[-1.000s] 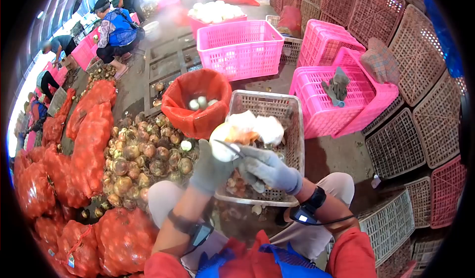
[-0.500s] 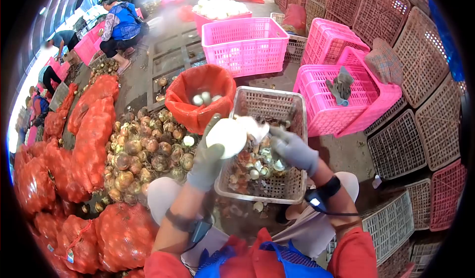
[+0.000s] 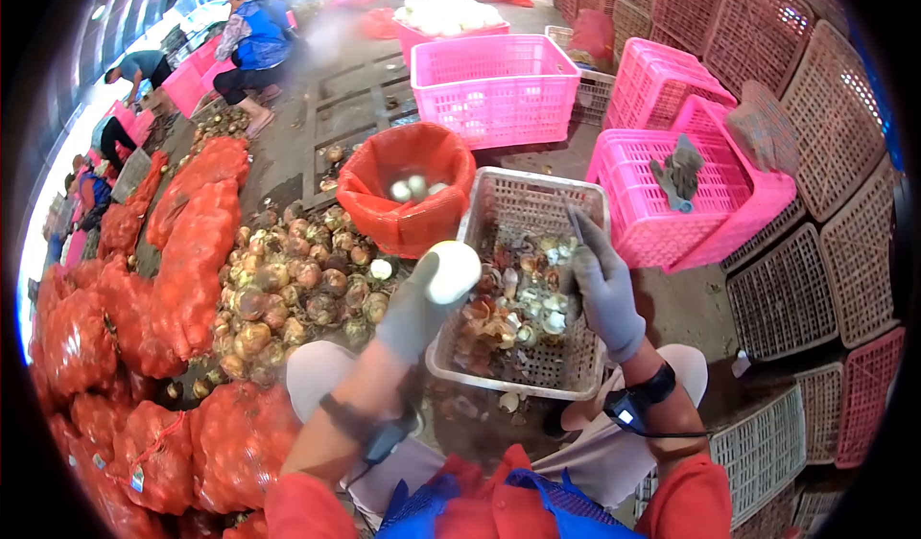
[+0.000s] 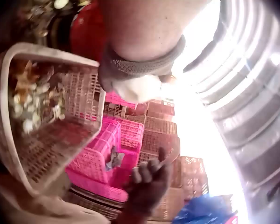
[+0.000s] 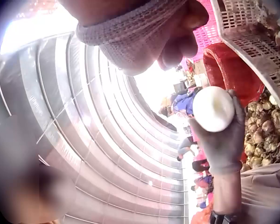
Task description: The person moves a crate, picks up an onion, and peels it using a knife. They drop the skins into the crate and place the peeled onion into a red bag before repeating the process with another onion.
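Observation:
In a grey glove, the left hand [image 3: 417, 311] grips a peeled white onion [image 3: 453, 271] near the left rim of a crate [image 3: 444, 370] of peelings. The right wrist view shows that onion [image 5: 213, 108] pale and smooth, with the left hand's [image 5: 219, 144] fingers round it. Gloved too, the right hand [image 3: 606, 294] is over the crate's right side, fingers curled round a thin dark knife [image 3: 576, 224] that points up and away. Onion skins and scraps [image 3: 518, 304] lie in the crate. In the left wrist view the glove partly hides the onion [image 4: 139, 88].
A red-lined bucket [image 3: 408, 227] with several peeled onions stands behind the crate. Unpeeled onions [image 3: 288, 280] are heaped at left beside red mesh sacks [image 3: 197, 270]. Pink crates [image 3: 494, 107] stand behind; gloves [image 3: 679, 172] lie on one at right. Several people are at far left.
The hands have moved apart: the left keeps the onion, now stripped of loose skin, while the right has moved away to the right with the knife. The head view has shifted slightly.

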`<state>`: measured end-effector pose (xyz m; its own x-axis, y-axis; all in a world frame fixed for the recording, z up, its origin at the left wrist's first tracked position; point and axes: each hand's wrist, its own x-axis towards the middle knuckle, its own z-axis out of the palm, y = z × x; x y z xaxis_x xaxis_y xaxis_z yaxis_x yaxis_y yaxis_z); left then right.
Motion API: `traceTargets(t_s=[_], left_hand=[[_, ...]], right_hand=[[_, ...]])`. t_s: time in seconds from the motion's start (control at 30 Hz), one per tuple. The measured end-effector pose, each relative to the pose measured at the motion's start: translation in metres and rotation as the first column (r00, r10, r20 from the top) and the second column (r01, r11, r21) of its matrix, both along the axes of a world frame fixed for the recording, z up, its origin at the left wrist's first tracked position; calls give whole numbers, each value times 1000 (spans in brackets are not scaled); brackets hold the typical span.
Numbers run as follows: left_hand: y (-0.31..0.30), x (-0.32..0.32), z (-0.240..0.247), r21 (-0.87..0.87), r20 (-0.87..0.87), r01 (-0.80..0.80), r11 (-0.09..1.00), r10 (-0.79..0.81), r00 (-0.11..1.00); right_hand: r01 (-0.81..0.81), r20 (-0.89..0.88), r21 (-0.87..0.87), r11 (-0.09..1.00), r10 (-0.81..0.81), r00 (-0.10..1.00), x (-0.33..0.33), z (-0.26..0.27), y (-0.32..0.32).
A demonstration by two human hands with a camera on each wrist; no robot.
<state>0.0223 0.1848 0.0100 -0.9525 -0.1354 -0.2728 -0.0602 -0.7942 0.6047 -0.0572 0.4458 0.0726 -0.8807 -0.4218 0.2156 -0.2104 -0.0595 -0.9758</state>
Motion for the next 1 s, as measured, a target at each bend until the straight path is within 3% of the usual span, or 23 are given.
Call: traceTargets(t_s=[0.03,0.1,0.13,0.17,0.2,0.23,0.27,0.3,0.37,0.4,0.47,0.5,0.57,0.63,0.7,0.73,0.77,0.83,0.87,0.93,0.97,1.0], left_hand=[[-11,-4,4,120,70,-8,993,0,998],[-23,-13,20,57,114,-148,987,141,983],[-58,-32,-17,-276,-171,-82,958,35,985],[-68,-41,4,133,-74,-100,986,110,991],[-81,-45,13,196,-77,-32,980,48,996],[-106,-53,-1,99,-149,-13,995,27,989],[-102,-49,21,-125,93,-249,960,261,961],[-110,-50,23,-200,139,-351,915,381,914],[-147,-35,-15,-287,-46,-382,878,386,921],[-162,-29,-36,-289,-37,-388,875,395,918],[-178,-8,-73,-484,170,-371,792,501,848],[-175,3,-82,-470,283,-365,804,529,800],[-195,26,-155,-481,378,-345,806,545,748],[-204,44,-215,-472,534,-254,844,503,680],[-200,46,-270,-592,639,-103,799,543,545],[-207,41,-317,-673,625,12,740,560,545],[-224,41,-364,-732,561,96,674,518,645],[-208,14,-351,-905,399,201,374,589,703],[-202,-2,-322,-902,406,202,382,589,698],[-203,-40,-263,-875,485,431,222,428,763],[-216,-50,-284,-870,493,435,231,426,759],[-223,-60,-295,-947,304,318,51,465,831]], right_hand=[[-1,21,-12,1000,1,1000,-2,-1,3],[5,-12,23,1000,-5,1000,-7,-18,3],[23,-45,67,997,-20,999,-7,-26,6],[25,-31,76,997,-23,999,-6,-25,10],[7,32,76,997,-10,999,-5,-20,14],[-21,103,77,997,13,995,-1,-14,14],[-28,238,8,1000,25,971,7,3,12],[-21,221,-20,1000,25,975,4,-3,14],[-28,238,-18,999,32,971,10,5,15],[-38,247,-17,999,41,968,12,10,15],[-44,248,-17,999,47,968,16,16,12],[-55,259,-9,998,55,964,17,14,10],[-38,230,-10,999,39,972,16,9,2],[-31,241,87,996,9,971,15,16,-9],[-53,242,166,985,12,970,10,16,-15],[-35,265,192,981,-17,964,11,19,-23],[-41,269,201,979,-14,963,8,17,-28],[-62,260,167,984,17,965,1,7,-36],[-68,263,174,982,20,965,-2,2,-40],[-7,214,360,933,-75,974,-11,-10,-49],[-12,219,368,930,-74,973,-16,-14,-53],[4,231,409,912,-108,967,-22,-17,-57]])
